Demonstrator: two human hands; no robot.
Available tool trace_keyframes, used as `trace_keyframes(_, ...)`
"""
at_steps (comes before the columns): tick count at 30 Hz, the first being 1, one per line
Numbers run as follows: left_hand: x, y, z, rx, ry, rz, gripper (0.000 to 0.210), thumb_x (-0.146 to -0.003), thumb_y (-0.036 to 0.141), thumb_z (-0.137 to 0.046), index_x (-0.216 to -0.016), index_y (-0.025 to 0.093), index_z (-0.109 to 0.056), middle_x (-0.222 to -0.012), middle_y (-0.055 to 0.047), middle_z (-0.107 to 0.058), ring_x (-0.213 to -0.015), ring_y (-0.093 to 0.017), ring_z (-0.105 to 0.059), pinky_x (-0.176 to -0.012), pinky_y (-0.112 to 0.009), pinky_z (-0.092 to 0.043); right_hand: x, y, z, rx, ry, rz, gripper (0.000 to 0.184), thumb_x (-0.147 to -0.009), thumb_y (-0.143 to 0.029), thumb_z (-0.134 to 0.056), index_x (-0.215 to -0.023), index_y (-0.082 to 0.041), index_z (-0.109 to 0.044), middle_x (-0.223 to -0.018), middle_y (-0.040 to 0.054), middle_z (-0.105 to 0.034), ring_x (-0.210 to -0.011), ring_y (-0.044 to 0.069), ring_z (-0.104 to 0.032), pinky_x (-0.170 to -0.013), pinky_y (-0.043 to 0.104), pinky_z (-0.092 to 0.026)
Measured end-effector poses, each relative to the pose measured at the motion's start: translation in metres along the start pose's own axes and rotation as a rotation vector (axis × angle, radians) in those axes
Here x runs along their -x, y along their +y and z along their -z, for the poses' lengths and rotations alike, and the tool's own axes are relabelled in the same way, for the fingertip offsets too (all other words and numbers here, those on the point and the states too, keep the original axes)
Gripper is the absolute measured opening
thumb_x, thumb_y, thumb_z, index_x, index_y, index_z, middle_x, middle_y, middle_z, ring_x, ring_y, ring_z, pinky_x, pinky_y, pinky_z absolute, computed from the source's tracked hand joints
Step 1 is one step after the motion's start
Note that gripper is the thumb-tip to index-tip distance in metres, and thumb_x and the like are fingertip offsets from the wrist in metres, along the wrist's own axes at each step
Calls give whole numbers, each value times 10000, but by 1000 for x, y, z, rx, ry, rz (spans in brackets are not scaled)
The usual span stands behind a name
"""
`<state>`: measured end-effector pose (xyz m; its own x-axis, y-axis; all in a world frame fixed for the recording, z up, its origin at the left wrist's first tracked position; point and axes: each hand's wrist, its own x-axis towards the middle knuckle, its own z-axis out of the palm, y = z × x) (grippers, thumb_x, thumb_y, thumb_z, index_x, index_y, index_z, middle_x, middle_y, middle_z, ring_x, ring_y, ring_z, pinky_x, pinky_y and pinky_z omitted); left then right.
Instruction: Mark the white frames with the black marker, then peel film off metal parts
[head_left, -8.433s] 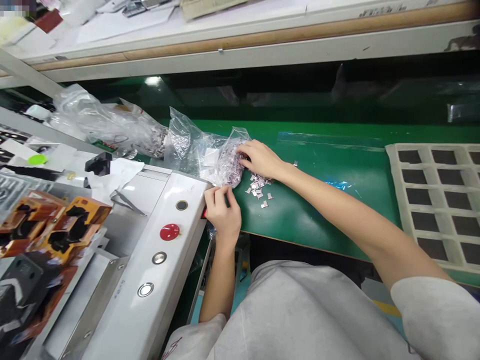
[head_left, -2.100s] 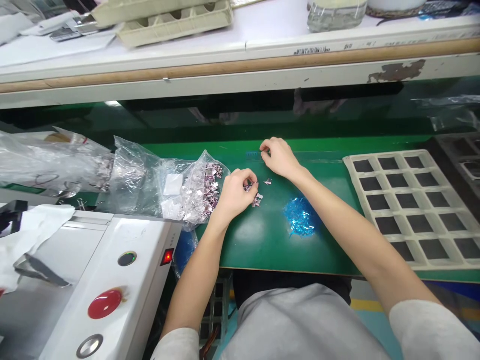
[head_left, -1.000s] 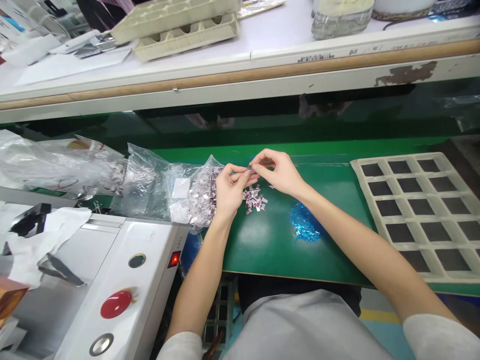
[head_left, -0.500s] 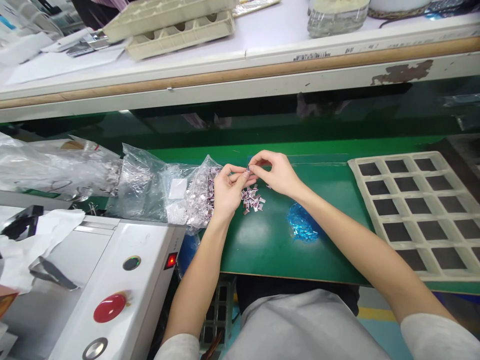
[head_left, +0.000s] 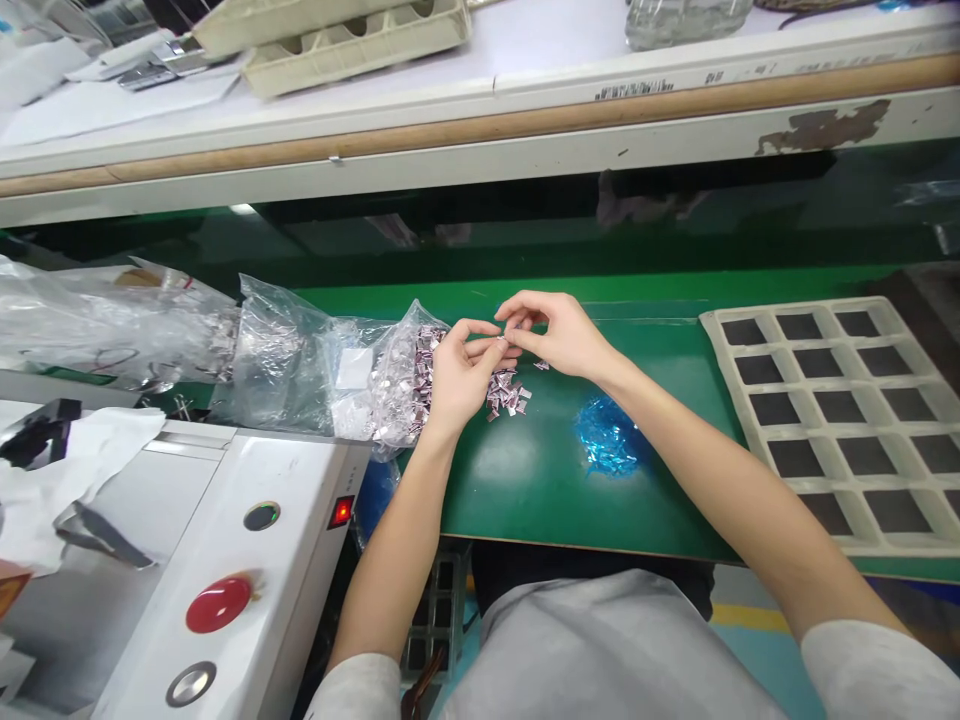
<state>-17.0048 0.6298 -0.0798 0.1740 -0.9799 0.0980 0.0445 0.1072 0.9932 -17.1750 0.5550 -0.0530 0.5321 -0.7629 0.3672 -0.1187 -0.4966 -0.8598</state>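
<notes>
My left hand [head_left: 460,378] pinches a small metal piece between thumb and fingers, over the green table. My right hand [head_left: 566,338] meets it from the right, with thumb and index fingertips closed at the same piece; whether they grip the piece or a bit of film on it is too small to tell. Just below the hands lies a loose pile of small shiny metal pieces [head_left: 508,396], partly hidden by my left hand. A clear plastic bag [head_left: 394,385] full of such pieces lies open beside my left hand. Nearer to me, a heap of blue film strips [head_left: 604,437] rests by my right forearm.
A pale compartment tray [head_left: 821,400] with dark cell bottoms lies on the right of the green table [head_left: 517,500]. To the left stands a white machine [head_left: 292,560] with a red button [head_left: 219,603]. A white shelf [head_left: 540,60] carrying trays runs along the back.
My right hand's fingers have shifted slightly and now overlap the left fingertips more. Both hands stay together above the pile. The view has tilted down a little.
</notes>
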Motion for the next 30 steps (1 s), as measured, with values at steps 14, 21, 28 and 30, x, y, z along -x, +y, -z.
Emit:
trace_keyframes(14,1,-13,9,-1107,-140,-257,45,-941,250,-759,-905,223,-761,-1038,-97,-765,-1087,-345,-676,-1039,-511,-544,2,14,22,579,-245,-278,255,-773,6,-746,-837,-226,-663,-876,19,-761,-865,236,-677,-740,336,-433)
trace_keyframes(21,0,-15,5,-1097,-81,-229,115,-908,308,-834,-902,211,-773,-1020,-100,-771,-1083,-348,-697,-1039,-499,-568,-8,18,19,693,-65,-236,82,-930,-136,-723,-903,-209,-698,-1015,88,-753,-1017,295,-679,-902,402,-506)
trace_keyframes(28,2,-16,5,-1206,-152,-326,148,-1008,243,-688,-931,190,-802,-1033,-123,-763,-1081,-344,-694,-1011,-493,-574,-40,27,0,799,31,-194,202,-1040,-143,-586,-1154,-145,-753,-1230,176,-730,-1242,363,-629,-1105,513,-538)
trace_keyframes(30,3,-14,5,-1239,-145,-356,233,-1043,229,-601,-931,181,-800,-1029,-140,-750,-1065,-346,-686,-989,-495,-576,-49,31,-2,817,-7,-218,239,-1043,-134,-577,-1194,-132,-761,-1255,185,-738,-1253,368,-636,-1126,516,-539)
